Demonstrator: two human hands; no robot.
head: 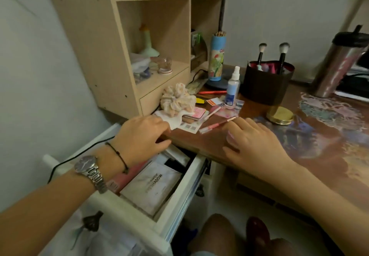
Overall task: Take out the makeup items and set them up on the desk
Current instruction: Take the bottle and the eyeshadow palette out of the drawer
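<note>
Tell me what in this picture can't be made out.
Head view:
- Back of the open drawer: hidden under the desk and the left hand.
- Pink item by the eyeshadow palette: covered by the wrist.
- Spray bottle label: too blurred.
- Tumbler: cut by the right edge.

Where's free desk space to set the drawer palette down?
Bare desk lies between the left hand and right hand, in front of the pink pencil. More shows right of the gold compact, on the patterned mat. Crowded: around the scrunchie, spray bottle and brush holder. The palette sits in the open drawer.
</note>
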